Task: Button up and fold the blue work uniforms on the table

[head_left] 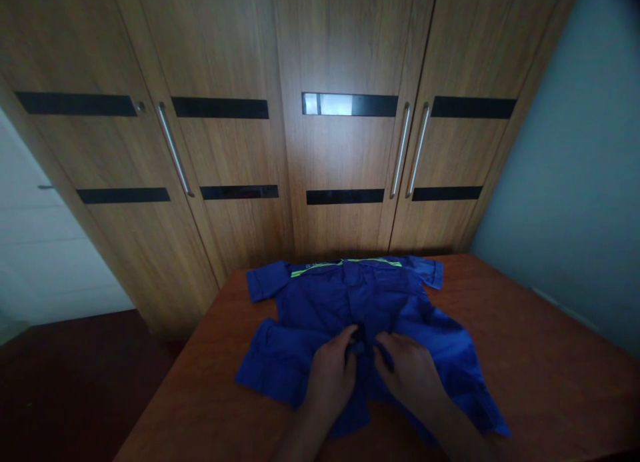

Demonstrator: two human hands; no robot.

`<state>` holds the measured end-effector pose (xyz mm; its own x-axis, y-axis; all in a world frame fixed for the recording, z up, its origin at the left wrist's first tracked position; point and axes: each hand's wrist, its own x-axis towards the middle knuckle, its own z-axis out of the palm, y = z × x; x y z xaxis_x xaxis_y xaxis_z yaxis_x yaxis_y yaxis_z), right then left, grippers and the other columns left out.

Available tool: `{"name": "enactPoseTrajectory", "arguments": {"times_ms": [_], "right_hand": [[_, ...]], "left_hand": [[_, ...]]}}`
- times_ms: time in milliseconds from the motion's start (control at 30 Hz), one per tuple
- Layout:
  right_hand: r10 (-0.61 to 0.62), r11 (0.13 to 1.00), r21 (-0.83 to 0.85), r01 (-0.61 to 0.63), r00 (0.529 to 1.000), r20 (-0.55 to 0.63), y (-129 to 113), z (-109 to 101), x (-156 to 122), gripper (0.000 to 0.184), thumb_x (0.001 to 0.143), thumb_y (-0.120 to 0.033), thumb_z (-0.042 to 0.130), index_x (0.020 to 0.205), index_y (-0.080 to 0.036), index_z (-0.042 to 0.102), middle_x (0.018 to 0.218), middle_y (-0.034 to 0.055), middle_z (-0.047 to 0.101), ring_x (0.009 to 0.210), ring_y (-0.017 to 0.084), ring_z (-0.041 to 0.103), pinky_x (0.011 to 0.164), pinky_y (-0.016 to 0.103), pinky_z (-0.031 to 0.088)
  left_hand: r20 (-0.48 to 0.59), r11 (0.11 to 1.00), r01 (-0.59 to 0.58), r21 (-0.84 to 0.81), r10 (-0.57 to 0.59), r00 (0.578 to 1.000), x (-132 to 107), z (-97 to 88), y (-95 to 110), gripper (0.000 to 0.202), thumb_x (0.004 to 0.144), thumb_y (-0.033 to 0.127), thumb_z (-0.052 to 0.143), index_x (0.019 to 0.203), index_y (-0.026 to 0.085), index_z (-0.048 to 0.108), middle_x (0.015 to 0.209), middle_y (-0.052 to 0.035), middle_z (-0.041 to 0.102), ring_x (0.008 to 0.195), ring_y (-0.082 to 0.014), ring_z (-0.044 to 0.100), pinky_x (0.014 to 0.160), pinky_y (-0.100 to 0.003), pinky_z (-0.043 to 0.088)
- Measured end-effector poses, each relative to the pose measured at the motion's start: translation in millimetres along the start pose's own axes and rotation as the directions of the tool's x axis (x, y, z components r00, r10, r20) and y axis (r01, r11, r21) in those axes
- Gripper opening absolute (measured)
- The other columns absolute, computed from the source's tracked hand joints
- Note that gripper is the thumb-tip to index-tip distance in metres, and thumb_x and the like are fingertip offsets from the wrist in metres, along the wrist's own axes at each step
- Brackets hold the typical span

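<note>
A blue short-sleeved work shirt (320, 302) with a yellow-green reflective stripe lies spread on a reddish-brown wooden table (525, 342). Both hands rest on the shirt near its middle front. My left hand (331, 375) has its fingers curled and pinched on the fabric at the centre opening. My right hand (411, 372) is beside it, its fingers also bent and gripping the cloth at the same spot. The fingertips of the two hands nearly meet.
A tall wooden wardrobe (345, 155) with black strips and metal handles stands right behind the table. A pale blue wall (580, 202) is on the right. Dark floor (75, 382) shows to the left of the table.
</note>
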<state>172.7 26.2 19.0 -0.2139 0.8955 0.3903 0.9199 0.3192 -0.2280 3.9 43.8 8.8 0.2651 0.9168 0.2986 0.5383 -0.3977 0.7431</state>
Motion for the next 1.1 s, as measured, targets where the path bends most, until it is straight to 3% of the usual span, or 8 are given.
{"name": "enactPoseTrajectory", "arguments": {"times_ms": [133, 333, 500, 633, 700, 800, 933, 1100], "right_hand": [[0.062, 0.998, -0.018, -0.063, 0.997, -0.04, 25, -20, 1, 0.017, 0.086, -0.023, 0.042, 0.081, -0.022, 0.058, 0.074, 0.0021, 0.065, 0.071, 0.017, 0.062, 0.065, 0.026, 0.041], [0.198, 0.969, -0.134, -0.209, 0.976, -0.091, 86, -59, 17, 0.028, 0.089, -0.038, 0.042, 0.1, -0.026, 0.064, 0.089, 0.0037, 0.071, 0.076, 0.021, 0.066, 0.064, 0.028, 0.044], [0.147, 0.96, -0.241, -0.14, 0.989, 0.01, 101, -49, 35, 0.029, 0.093, -0.037, 0.039, 0.103, -0.025, 0.063, 0.096, 0.0064, 0.069, 0.085, 0.021, 0.065, 0.07, 0.028, 0.044], [0.196, 0.941, -0.311, -0.132, 0.963, 0.183, 94, -25, 43, 0.024, 0.092, -0.027, 0.041, 0.095, -0.019, 0.063, 0.091, 0.0098, 0.068, 0.084, 0.023, 0.065, 0.07, 0.03, 0.043], [0.173, 0.942, -0.315, -0.115, 0.972, 0.161, 88, -21, 46, 0.024, 0.089, -0.019, 0.042, 0.101, -0.017, 0.063, 0.096, 0.0119, 0.067, 0.089, 0.024, 0.063, 0.075, 0.033, 0.043], [0.057, 0.968, -0.248, -0.04, 0.996, 0.062, 73, -23, 52, 0.034, 0.083, -0.011, 0.045, 0.113, -0.016, 0.059, 0.109, 0.0122, 0.063, 0.103, 0.026, 0.057, 0.087, 0.037, 0.039], [-0.108, 0.993, -0.04, 0.111, 0.992, 0.062, 42, -19, 62, 0.034, 0.085, -0.023, 0.051, 0.119, -0.018, 0.057, 0.116, 0.0092, 0.061, 0.11, 0.022, 0.052, 0.095, 0.035, 0.036], [-0.031, 0.999, -0.005, 0.032, 0.994, 0.103, 14, 2, 71, 0.022, 0.084, -0.023, 0.052, 0.103, -0.019, 0.064, 0.099, 0.0081, 0.067, 0.1, 0.021, 0.059, 0.09, 0.033, 0.039]], "left_hand": [[-0.046, 0.996, -0.004, -0.092, 0.0, 0.999, 5, -15.4, 3, 0.045, 0.079, 0.007, 0.044, 0.119, 0.022, 0.058, 0.105, -0.0028, 0.07, 0.097, -0.016, 0.065, 0.089, -0.031, 0.05], [-0.169, 1.0, -0.016, -0.004, 0.015, 0.986, 24, -73.6, -11, 0.037, 0.078, 0.01, 0.045, 0.108, 0.021, 0.064, 0.106, -0.0023, 0.07, 0.1, -0.018, 0.063, 0.094, -0.035, 0.046], [0.064, 0.977, -0.123, 0.176, 0.113, 0.991, 45, -102.7, -28, 0.036, 0.078, 0.008, 0.047, 0.106, 0.023, 0.065, 0.108, -0.001, 0.069, 0.104, -0.0175, 0.061, 0.096, -0.032, 0.043], [0.215, 0.906, -0.085, 0.414, -0.007, 0.977, 52, -96.7, -43, 0.029, 0.079, 0.008, 0.047, 0.096, 0.02, 0.067, 0.104, -0.0054, 0.068, 0.1, -0.0193, 0.061, 0.091, -0.031, 0.044], [0.263, 0.87, -0.084, 0.486, -0.054, 0.963, 53, -93.6, -44, 0.031, 0.079, 0.006, 0.046, 0.097, 0.02, 0.067, 0.105, -0.0066, 0.066, 0.101, -0.0194, 0.061, 0.09, -0.03, 0.044], [0.263, 0.833, -0.126, 0.539, -0.024, 0.964, 52, -92.6, -27, 0.041, 0.075, 0.007, 0.051, 0.112, 0.022, 0.061, 0.112, -0.0075, 0.063, 0.106, -0.0217, 0.058, 0.093, -0.032, 0.042], [0.216, 0.788, -0.202, 0.582, 0.089, 0.972, 54, -79.1, 10, 0.04, 0.078, 0.017, 0.055, 0.118, 0.022, 0.057, 0.114, -0.0089, 0.062, 0.108, -0.0247, 0.056, 0.093, -0.036, 0.041], [0.174, 0.752, -0.142, 0.644, 0.037, 0.984, 60, -30.9, 28, 0.022, 0.08, 0.027, 0.055, 0.101, 0.019, 0.061, 0.101, -0.0092, 0.064, 0.098, -0.0265, 0.06, 0.084, -0.038, 0.045]]}}
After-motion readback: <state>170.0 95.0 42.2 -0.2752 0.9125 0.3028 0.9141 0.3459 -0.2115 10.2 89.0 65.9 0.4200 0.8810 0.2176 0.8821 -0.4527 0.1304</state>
